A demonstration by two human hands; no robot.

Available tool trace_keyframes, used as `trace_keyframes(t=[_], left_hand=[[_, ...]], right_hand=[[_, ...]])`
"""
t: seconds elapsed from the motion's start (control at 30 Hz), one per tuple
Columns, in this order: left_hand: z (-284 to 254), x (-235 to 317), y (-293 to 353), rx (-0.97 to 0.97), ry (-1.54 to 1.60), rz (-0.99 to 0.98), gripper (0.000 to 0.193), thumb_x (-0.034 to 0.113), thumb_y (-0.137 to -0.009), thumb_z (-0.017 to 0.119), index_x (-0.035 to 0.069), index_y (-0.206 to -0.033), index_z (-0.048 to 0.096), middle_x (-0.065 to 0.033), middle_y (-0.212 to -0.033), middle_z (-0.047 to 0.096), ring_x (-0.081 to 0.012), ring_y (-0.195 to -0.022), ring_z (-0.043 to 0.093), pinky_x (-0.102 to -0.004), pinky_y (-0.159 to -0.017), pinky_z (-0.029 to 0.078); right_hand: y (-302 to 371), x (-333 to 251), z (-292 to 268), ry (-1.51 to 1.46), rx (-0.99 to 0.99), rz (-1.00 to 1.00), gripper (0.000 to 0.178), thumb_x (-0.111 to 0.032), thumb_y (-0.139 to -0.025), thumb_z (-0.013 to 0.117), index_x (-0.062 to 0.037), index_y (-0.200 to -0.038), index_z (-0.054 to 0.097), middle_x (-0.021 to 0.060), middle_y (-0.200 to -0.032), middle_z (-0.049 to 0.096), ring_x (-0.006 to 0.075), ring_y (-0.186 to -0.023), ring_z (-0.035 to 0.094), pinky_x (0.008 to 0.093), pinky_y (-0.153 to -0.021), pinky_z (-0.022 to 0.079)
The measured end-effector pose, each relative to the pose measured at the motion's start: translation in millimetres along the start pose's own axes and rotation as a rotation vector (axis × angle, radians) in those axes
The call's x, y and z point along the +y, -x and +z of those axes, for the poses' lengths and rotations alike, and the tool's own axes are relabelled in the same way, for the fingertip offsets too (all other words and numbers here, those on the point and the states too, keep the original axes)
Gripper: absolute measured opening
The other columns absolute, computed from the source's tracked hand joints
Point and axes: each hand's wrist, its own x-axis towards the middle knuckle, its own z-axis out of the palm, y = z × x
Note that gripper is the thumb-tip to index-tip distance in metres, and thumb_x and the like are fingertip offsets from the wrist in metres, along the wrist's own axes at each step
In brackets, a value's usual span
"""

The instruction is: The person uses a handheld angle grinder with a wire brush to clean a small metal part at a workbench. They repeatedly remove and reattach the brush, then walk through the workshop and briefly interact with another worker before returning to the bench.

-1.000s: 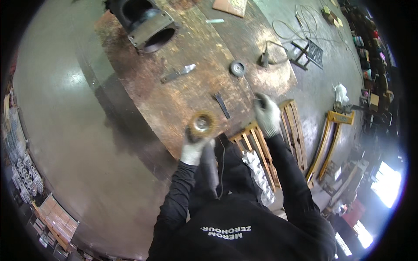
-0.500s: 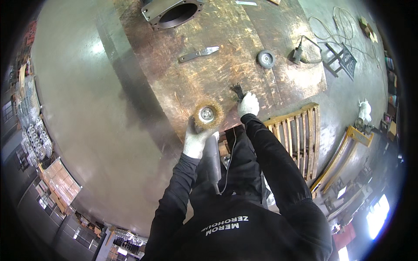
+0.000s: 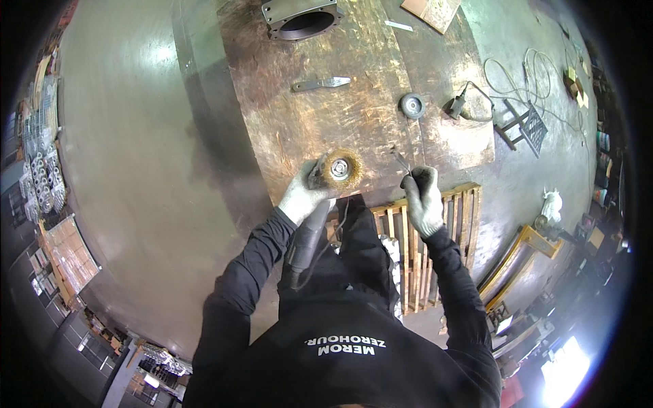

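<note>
My left hand [image 3: 303, 195], gloved in white, is closed around the head of an angle grinder [image 3: 307, 238] near the table's front edge. Facing up on the grinder is a round brass-coloured wire brush wheel [image 3: 352, 167] with a metal nut at its centre. The grinder's dark body slants down toward my lap, and a cord trails from it. To the right of the wheel, my right hand [image 3: 424, 201] grips a slim pin spanner [image 3: 401, 160]. Its forked end points up and left, apart from the wheel. The glove covers its other end.
On the worn table [image 3: 286, 129] lie a flat scraper [image 3: 321, 84], a dark disc [image 3: 411, 106] and a corded socket block [image 3: 457, 107]. A flanged metal housing [image 3: 303, 24] stands at the back. A wooden pallet [image 3: 469, 224] and a black stand [image 3: 522, 129] are to the right.
My right hand has moved right and toward me with the spanner, which now shows a thinner profile. The grinder's body has swung left, and the whole view has shifted.
</note>
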Motion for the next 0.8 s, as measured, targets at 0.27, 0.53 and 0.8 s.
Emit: trace_keyframes(t=[0.27,0.53,0.8], left_hand=[[10.6,3.0,9.7,-0.243,-0.014,-0.081,0.087,0.0,-0.072,0.085,-0.001,-0.144,0.036,-0.0111,-0.133,0.057,-0.0208,-0.121,0.056,-0.032,-0.104,0.046],[24.5,13.3,23.4,-0.29,-0.093,-0.042,0.083,0.0,-0.071,0.084,0.001,-0.141,0.04,-0.0097,-0.129,0.059,-0.0192,-0.116,0.058,-0.0337,-0.099,0.05],[34.3,22.4,24.9,-0.348,-0.264,-0.007,0.087,0.011,-0.071,0.087,-0.002,-0.141,0.037,-0.0114,-0.126,0.06,-0.0189,-0.11,0.061,-0.0322,-0.096,0.05]], right_hand=[[-16.9,-115.2,-67.4,0.34,-0.445,-0.538,0.029,-0.013,-0.084,0.071,-0.0077,-0.11,0.058,0.0153,-0.081,0.068,0.0374,-0.074,0.068,0.0446,-0.064,0.054],[-22.8,-117.4,-79.2,0.395,-0.572,-0.469,0.027,-0.017,-0.084,0.07,-0.011,-0.107,0.058,0.0164,-0.077,0.067,0.038,-0.068,0.067,0.0461,-0.06,0.053],[-31.7,-120.2,-94.0,0.557,-0.726,-0.294,0.019,-0.022,-0.088,0.068,-0.0087,-0.1,0.064,0.0189,-0.079,0.068,0.0392,-0.074,0.068,0.0462,-0.064,0.054]])
